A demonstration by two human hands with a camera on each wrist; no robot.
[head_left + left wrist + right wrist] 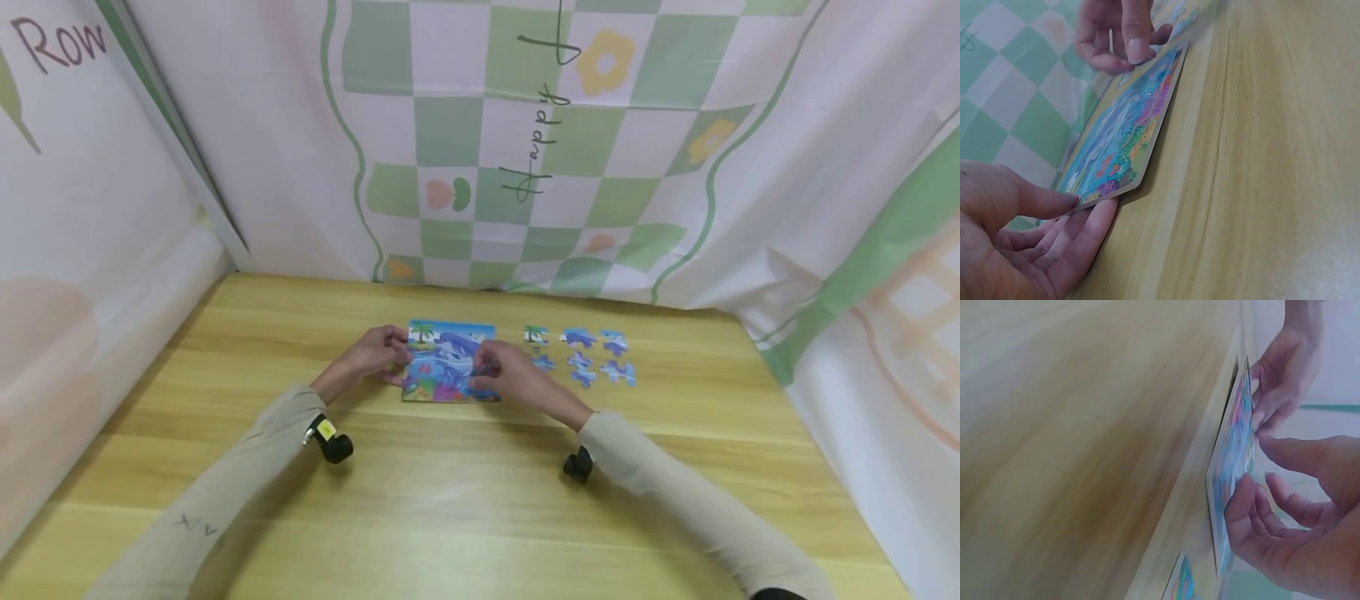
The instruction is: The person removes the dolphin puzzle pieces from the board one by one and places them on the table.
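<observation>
A flat jigsaw puzzle point(442, 388) with a blue sea scene, a palm tree and coral lies towards the back of the table. At its left edge, my left hand point(375, 352) pinches the board, thumb on top and fingers underneath; in the left wrist view that puzzle point(1124, 134) looks slightly tilted. My right hand point(512, 373) hovers over the puzzle's right part. Its thumb and loosely bent fingers point(1244, 515) stand apart in the right wrist view, with nothing visible between them. The puzzle's middle right is partly hidden by this hand.
Several loose jigsaw pieces point(581, 337) lie in two rough rows right of the puzzle. Part of a coloured piece point(1183, 584) shows at the right wrist view's lower edge. A checked curtain point(517, 142) hangs behind the wooden table point(442, 508), with more cloth at both sides.
</observation>
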